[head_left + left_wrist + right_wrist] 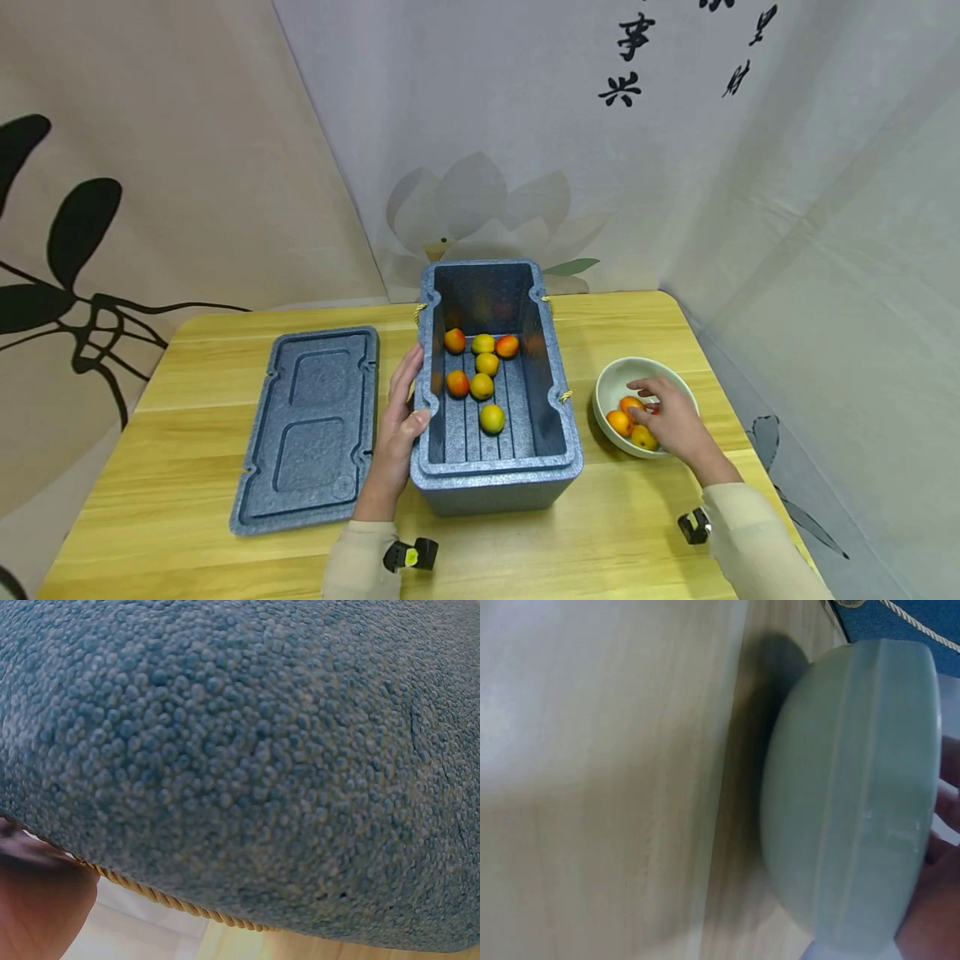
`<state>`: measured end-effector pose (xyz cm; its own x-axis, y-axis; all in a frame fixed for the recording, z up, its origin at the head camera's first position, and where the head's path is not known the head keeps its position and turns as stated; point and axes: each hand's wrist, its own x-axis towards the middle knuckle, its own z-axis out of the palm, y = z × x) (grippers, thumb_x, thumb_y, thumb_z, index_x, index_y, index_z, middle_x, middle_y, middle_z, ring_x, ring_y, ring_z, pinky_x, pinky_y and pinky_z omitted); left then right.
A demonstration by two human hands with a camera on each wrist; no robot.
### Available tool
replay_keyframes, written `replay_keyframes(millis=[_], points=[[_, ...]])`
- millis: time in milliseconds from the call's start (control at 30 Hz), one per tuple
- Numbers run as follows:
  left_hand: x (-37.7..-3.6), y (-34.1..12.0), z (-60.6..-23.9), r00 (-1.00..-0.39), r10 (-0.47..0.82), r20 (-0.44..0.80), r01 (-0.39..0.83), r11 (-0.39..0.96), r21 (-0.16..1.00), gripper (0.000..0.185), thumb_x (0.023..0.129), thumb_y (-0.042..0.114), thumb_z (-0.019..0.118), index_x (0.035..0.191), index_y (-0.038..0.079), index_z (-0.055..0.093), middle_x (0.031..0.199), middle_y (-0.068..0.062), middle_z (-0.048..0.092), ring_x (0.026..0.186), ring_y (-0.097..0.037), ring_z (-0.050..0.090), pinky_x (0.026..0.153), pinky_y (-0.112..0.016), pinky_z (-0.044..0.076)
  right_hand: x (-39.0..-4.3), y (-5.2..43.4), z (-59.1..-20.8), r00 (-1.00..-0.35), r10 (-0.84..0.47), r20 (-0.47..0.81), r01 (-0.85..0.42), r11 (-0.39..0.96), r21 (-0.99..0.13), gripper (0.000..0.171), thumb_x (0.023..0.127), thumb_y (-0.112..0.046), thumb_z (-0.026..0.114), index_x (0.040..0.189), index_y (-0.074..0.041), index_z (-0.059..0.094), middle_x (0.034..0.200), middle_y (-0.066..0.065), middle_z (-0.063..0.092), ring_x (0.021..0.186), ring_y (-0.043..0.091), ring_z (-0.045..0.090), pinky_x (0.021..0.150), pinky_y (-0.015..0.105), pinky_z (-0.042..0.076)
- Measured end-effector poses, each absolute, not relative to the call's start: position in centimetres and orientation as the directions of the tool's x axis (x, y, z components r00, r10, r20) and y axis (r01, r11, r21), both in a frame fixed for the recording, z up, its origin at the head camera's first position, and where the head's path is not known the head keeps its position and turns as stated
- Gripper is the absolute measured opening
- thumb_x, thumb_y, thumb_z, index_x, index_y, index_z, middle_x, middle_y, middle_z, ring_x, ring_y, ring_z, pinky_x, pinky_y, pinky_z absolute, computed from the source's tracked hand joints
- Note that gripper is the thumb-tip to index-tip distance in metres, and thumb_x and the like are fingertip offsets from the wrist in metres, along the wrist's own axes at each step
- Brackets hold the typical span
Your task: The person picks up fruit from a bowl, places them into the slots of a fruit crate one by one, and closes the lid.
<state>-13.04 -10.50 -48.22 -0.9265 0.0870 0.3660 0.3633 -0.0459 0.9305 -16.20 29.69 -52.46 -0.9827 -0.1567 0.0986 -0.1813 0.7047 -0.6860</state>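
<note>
My left hand (396, 431) rests against the left outer wall of a blue-grey foam box (498, 485), thumb on the rim and fingers fairly straight along the side. Close up, the left wrist view shows the speckled foam wall (247, 750) and a fingertip by a yellow cord (180, 904). Several small yellow and orange-red, apricot-like fruits (482, 386) lie on the box floor. At the right, my right hand (670, 421) reaches into a pale green bowl (609, 383), finger and thumb apart over orange fruits (619, 422). Its palm partly hides a red one.
The box's grey lid (311, 433) lies flat on the wooden table (195, 400) to the left of the box. Yellow rope loops (566, 396) stick out at the box's sides. A printed cloth (480, 125) hangs behind the table's far edge.
</note>
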Motion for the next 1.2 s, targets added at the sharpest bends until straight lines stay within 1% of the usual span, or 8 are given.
replay_keyframes(millis=[167, 333, 533, 667, 767, 1067, 1200], points=[[-13.07, -10.47, -48.28, -0.927, 0.089, 0.364, 0.362, -0.045, 0.931, 0.069, 0.088, 0.016, 0.044, 0.155, 0.013, 0.031, 0.161, -0.002, 0.02, 0.144, -0.025, 0.017, 0.105, -0.07, 0.007, -16.15, 29.85, -52.86, -0.98, -0.168, 0.111, -0.198, 0.71, -0.676, 0.034, 0.081, 0.007, 0.071, 0.115, 0.01, 0.063, 0.112, 0.023, 0.059, 0.102, 0.04, 0.057, 0.085, 0.05, 0.051], [-13.11, -10.47, -48.4, -0.927, 0.087, 0.364, 0.361, -0.045, 0.931, 0.069, 0.088, 0.016, 0.045, 0.155, 0.013, 0.031, 0.161, -0.002, 0.021, 0.144, -0.025, 0.018, 0.105, -0.069, 0.007, -16.14, 29.9, -53.04, -0.979, -0.184, 0.086, -0.193, 0.71, -0.678, 0.031, 0.082, 0.009, 0.069, 0.112, 0.009, 0.064, 0.112, 0.024, 0.059, 0.103, 0.04, 0.056, 0.086, 0.052, 0.049], [-13.21, -10.42, -48.17, -0.928, 0.078, 0.365, 0.361, -0.061, 0.931, 0.069, 0.087, 0.015, 0.045, 0.155, 0.012, 0.032, 0.161, -0.003, 0.021, 0.144, -0.024, 0.017, 0.106, -0.067, 0.008, -16.36, 29.74, -53.03, -0.975, -0.211, 0.07, -0.207, 0.746, -0.633, 0.026, 0.08, 0.009, 0.069, 0.106, 0.006, 0.066, 0.109, 0.021, 0.059, 0.101, 0.038, 0.058, 0.085, 0.052, 0.05], [-13.17, -10.4, -48.08, -0.929, 0.077, 0.362, 0.358, -0.064, 0.932, 0.069, 0.087, 0.015, 0.044, 0.155, 0.011, 0.032, 0.16, -0.003, 0.021, 0.144, -0.024, 0.017, 0.107, -0.066, 0.007, -16.33, 29.63, -52.93, -0.975, -0.215, 0.062, -0.208, 0.766, -0.608, 0.028, 0.079, 0.008, 0.07, 0.107, 0.006, 0.067, 0.107, 0.021, 0.059, 0.098, 0.039, 0.059, 0.084, 0.052, 0.051], [-13.15, -10.38, -48.09, -0.931, 0.078, 0.356, 0.352, -0.066, 0.934, 0.069, 0.087, 0.016, 0.044, 0.155, 0.012, 0.032, 0.16, -0.003, 0.021, 0.144, -0.024, 0.016, 0.107, -0.066, 0.007, -16.27, 29.64, -52.97, -0.975, -0.214, 0.054, -0.202, 0.767, -0.609, 0.03, 0.078, 0.008, 0.07, 0.108, 0.007, 0.066, 0.107, 0.021, 0.059, 0.098, 0.039, 0.059, 0.084, 0.051, 0.051], [-13.13, -10.37, -48.1, -0.93, 0.078, 0.359, 0.355, -0.053, 0.933, 0.069, 0.087, 0.017, 0.045, 0.155, 0.013, 0.032, 0.16, -0.003, 0.022, 0.144, -0.024, 0.017, 0.106, -0.068, 0.007, -16.23, 29.66, -53.24, -0.978, -0.201, 0.048, -0.19, 0.785, -0.59, 0.031, 0.08, 0.007, 0.07, 0.11, 0.005, 0.065, 0.108, 0.021, 0.059, 0.098, 0.039, 0.061, 0.084, 0.051, 0.051], [-13.09, -10.39, -48.04, -0.932, 0.071, 0.356, 0.353, -0.058, 0.934, 0.069, 0.087, 0.016, 0.045, 0.155, 0.012, 0.033, 0.16, -0.003, 0.022, 0.144, -0.023, 0.017, 0.107, -0.065, 0.009, -16.23, 29.59, -53.27, -0.979, -0.2, 0.049, -0.19, 0.784, -0.591, 0.031, 0.079, 0.007, 0.071, 0.11, 0.005, 0.065, 0.108, 0.02, 0.06, 0.098, 0.038, 0.061, 0.084, 0.049, 0.051]])
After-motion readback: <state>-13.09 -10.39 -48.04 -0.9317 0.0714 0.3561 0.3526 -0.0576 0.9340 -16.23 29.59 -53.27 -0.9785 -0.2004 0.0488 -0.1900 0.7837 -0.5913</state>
